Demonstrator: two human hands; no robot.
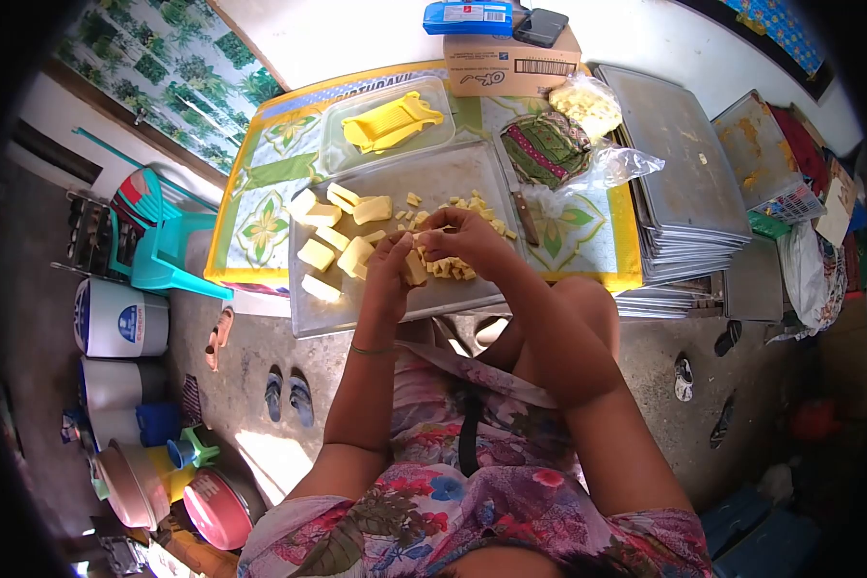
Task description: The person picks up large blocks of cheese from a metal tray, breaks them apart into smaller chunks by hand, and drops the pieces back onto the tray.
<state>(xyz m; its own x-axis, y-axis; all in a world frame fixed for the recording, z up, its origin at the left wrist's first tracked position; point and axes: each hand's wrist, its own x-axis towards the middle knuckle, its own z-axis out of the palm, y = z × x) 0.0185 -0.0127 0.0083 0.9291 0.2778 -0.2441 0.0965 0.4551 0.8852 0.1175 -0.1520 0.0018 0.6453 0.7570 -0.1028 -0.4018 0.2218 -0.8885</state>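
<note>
My left hand (389, 274) is closed around a pale yellow block (414, 269) above the metal tray (433, 173). My right hand (464, 241) meets it, thumb and fingers pinched together at the block's upper end; what they grip is too small to make out. On the tray's left side lie several larger pale yellow blocks (373, 209). Small cut pieces (452, 270) of the same stuff are scattered beneath and beyond my right hand. A knife (525, 217) rests along the tray's right edge.
Behind the tray stands a clear plastic tub (332, 144) with a yellow item (392, 122) inside. To the right are a patterned cloth (547, 149), a plastic bag of pale pieces (585, 104) and stacked metal trays (679, 164). A cardboard box (481, 72) sits at the back.
</note>
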